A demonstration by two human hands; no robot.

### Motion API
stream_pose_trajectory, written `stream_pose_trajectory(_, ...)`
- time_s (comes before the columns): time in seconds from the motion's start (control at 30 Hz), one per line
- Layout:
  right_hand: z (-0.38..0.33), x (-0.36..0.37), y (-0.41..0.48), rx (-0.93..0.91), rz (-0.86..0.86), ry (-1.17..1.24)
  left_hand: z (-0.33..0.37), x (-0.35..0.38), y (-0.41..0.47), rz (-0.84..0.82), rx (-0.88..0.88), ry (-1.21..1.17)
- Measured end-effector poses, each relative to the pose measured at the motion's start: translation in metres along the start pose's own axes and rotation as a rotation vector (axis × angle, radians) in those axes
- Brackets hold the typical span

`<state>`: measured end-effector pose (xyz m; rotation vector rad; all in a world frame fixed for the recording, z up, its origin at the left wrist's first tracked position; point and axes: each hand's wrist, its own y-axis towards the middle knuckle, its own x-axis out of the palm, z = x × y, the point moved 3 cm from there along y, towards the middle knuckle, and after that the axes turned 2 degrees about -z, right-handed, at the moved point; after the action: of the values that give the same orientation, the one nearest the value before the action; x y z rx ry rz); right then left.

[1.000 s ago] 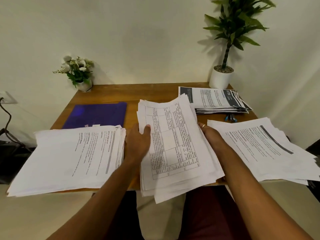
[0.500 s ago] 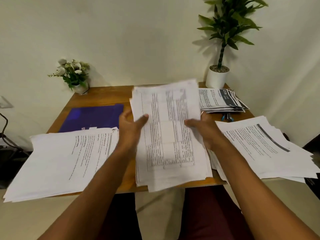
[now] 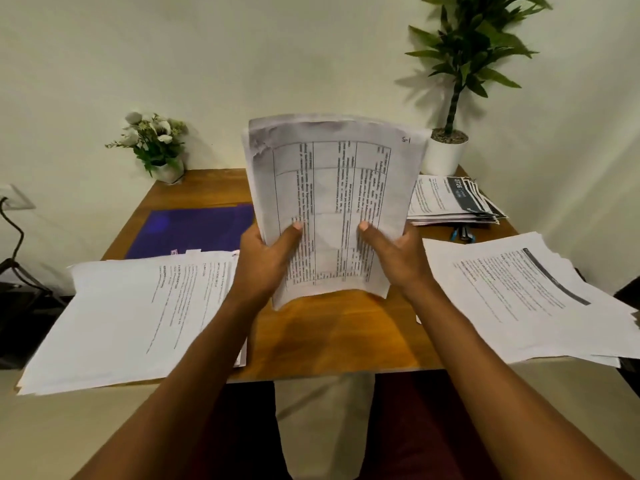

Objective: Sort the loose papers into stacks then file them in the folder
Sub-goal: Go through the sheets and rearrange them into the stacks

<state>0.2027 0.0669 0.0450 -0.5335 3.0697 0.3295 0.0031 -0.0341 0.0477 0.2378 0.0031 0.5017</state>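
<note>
I hold a stack of printed table sheets [image 3: 332, 188] upright above the middle of the wooden table [image 3: 332, 337]. My left hand [image 3: 266, 258] grips its lower left edge and my right hand [image 3: 394, 258] grips its lower right edge, thumbs on the front page. A white paper stack [image 3: 138, 317] lies at the front left, overhanging the table edge. Another stack [image 3: 530, 299] lies at the front right. A third stack with dark headers [image 3: 450, 199] rests at the back right. The purple folder [image 3: 194, 230] lies flat at the back left, partly under the left stack.
A small pot of white flowers [image 3: 156, 147] stands at the back left corner, and a tall green plant in a white pot [image 3: 446, 154] at the back right. Blue clips or pens [image 3: 462, 233] lie beside the back right stack. A cable [image 3: 14, 237] hangs at the far left.
Both hands have lifted the middle stack off the table and tipped it upright. The table surface beneath it is now bare.
</note>
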Motion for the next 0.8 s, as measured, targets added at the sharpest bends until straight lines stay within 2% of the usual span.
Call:
stream_pose_trajectory(0.1, -0.011, 0.0, 0.001, -0.044, 0.01, 0.044, 0.003, -0.007, 0.002, 0.005, 0.062, -0.02)
stream_pose_trajectory(0.2, 0.004, 0.003, -0.003, 0.023, -0.031, -0.017, -0.02, -0.004, -0.006, 0.001, -0.043, 0.072)
stream_pose_trajectory(0.37, 0.026, 0.001, -0.013, 0.092, -0.042, -0.009, -0.043, -0.008, -0.018, -0.008, -0.018, 0.165)
stream_pose_trajectory(0.53, 0.04, -0.001, -0.011, 0.17, -0.074, -0.101, -0.056, -0.008, -0.016, -0.044, -0.137, 0.215)
stream_pose_trajectory(0.67, 0.023, -0.007, 0.004, 0.077, -0.086, 0.175, -0.047, -0.02, -0.004, -0.055, -0.144, 0.355)
stream_pose_trajectory(0.73, 0.006, -0.013, 0.02, 0.015, -0.029, 0.318, -0.037, -0.03, 0.008, -0.129, -0.168, 0.468)
stream_pose_trajectory(0.8, -0.008, -0.02, 0.037, 0.033, 0.063, 0.414, -0.029, -0.042, 0.021, -0.21, -0.229, 0.566)
